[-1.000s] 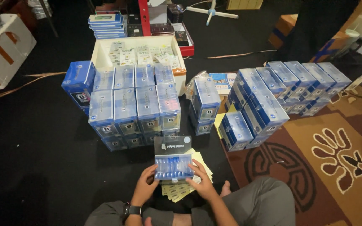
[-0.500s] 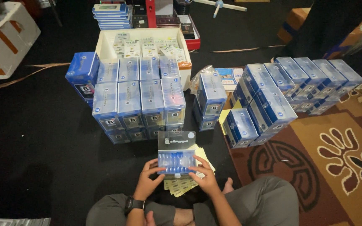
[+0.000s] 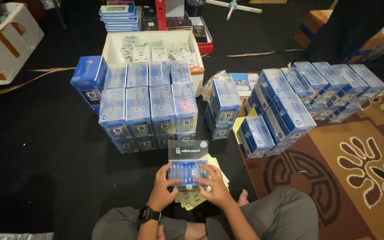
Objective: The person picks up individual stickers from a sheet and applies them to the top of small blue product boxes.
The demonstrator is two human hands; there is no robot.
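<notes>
Both the left hand (image 3: 163, 191) and right hand (image 3: 216, 189), fingers curled and pinching a clear-lidded blue box (image 3: 188, 166) at six o'clock above yellow slips (image 3: 192, 198), grip its short ends; it looks light, stiff, slippery.

Overall light: dim room; my black floor mat (image 3: 45, 155) swallows most detail.
Source: seems overhead, in front of me, falling on the stacked blue boxes (image 3: 150, 104).
Glare: pale sheen on their plastic wrap, and on the clear box (image 3: 187, 166) I hold.
Shadows: soft, pooling under my hands and knees.
Sharpness: centre fairly crisp; fine print smeared.
Edges: wide-angle bending; corners darken, the white foam box (image 3: 7, 42) looks stretched.
</notes>
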